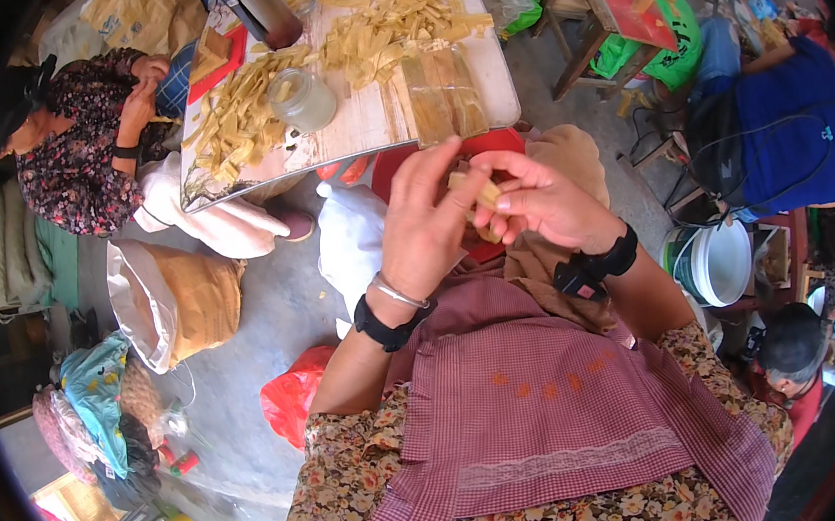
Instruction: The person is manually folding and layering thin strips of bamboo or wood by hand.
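Note:
In front of my apron, above a red basin (389, 168), both hands meet at a small folded pale-yellow strip (488, 194). The thumb and fingers of my right hand (558, 202) pinch it from the right. My left hand (416, 228) closes on its left side, slightly smeared by motion, and its fingers partly hide the strip. Just beyond, a flat bundle of wider yellow-brown strips (444, 92) hangs a little over the table edge. Loose heaps of similar yellow strips (395, 27) cover much of the table (355, 131).
On the table stand a glass jar (304, 101) and a steel flask (260, 12). To the left are a large paper sack (204, 291), a red plastic bag (295, 398) and a seated person (76, 158). A white bucket (719, 262) stands at the right, near another person in blue (797, 133).

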The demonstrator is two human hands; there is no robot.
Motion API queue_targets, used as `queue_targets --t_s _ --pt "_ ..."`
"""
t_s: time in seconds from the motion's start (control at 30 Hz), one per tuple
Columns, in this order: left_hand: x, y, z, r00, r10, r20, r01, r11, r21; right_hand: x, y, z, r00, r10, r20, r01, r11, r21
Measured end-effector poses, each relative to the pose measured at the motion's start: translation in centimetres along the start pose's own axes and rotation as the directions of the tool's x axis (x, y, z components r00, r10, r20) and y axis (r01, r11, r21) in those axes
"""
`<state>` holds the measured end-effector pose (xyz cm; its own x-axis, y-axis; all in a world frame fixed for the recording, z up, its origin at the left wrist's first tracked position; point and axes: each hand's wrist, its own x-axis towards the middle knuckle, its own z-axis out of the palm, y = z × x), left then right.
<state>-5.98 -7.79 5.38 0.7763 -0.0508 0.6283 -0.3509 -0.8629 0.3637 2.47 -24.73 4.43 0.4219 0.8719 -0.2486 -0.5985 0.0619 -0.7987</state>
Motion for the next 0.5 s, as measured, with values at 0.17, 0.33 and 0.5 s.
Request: queue_targets --t_s 0.17,0.33,0.5 --pt "-1.0 -2.7 0.4 0.999 0.039 -0.031 -0.04 0.999 -0.026 -0.8 0.7 0.8 0.994 0.106 0.017 -0.095 0.937 -0.335" --pt "-3.1 -3.3 0.7 0.961 -0.274 0.05 0.277 0.958 -0.073 -2.5 0.3 -0.4 0.977 0.192 0.097 -0.173 0.969 -0.179" --pt "-5.2 -1.5 2.6 0.928 -0.331 0.173 0.356 0.924 -0.138 -2.0 0.7 -1.7 0.994 -0.03 0.101 0.008 0.978 0.206"
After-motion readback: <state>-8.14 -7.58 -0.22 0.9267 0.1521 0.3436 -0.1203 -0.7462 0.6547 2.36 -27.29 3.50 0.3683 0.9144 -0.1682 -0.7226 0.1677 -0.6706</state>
